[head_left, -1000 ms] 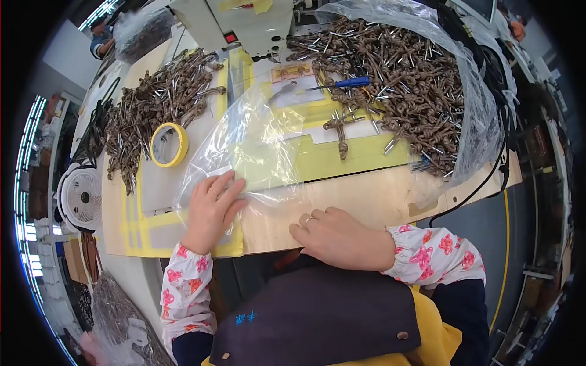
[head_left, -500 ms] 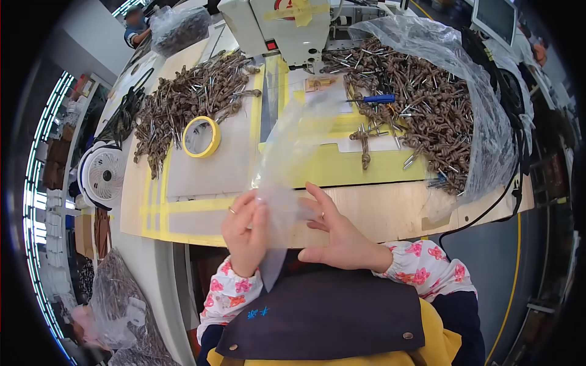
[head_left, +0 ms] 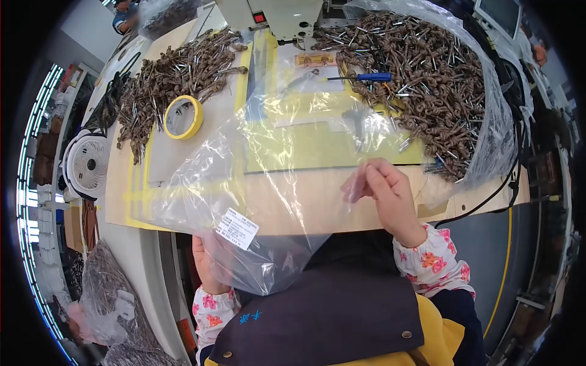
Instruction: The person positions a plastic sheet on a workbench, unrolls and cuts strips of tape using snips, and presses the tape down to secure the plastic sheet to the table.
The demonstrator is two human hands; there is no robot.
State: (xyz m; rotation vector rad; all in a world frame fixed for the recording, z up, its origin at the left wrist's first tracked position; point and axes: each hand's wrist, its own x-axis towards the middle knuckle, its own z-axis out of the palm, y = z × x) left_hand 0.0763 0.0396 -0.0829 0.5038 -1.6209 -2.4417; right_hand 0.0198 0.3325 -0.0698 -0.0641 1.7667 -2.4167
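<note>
A clear plastic bag point(head_left: 268, 189) is spread out in front of me, with a white printed label point(head_left: 237, 229) near its lower left. My right hand point(head_left: 390, 198) pinches the bag's right edge between thumb and fingers. Low on the other side, my left hand point(head_left: 213, 262) grips the bag near the label, its fingers partly seen through the film. Through the plastic, a yellow-taped board point(head_left: 293, 146) shows on the table. Beyond the bag lies a blue-handled screwdriver point(head_left: 372, 77), beside a large heap of brown knotted cords with metal tips point(head_left: 427, 91).
A second pile of brown cords point(head_left: 177, 79) lies at the left, behind a yellow tape roll point(head_left: 196, 125). A white machine point(head_left: 274, 18) stands at the back. A white fan point(head_left: 87, 163) is left of the table. Another person point(head_left: 125, 17) is at the far left.
The bag, narrow and bunched between my hands before, is now opened out wide. My right hand has moved right and closed on its edge; my left hand has moved down and left.
</note>
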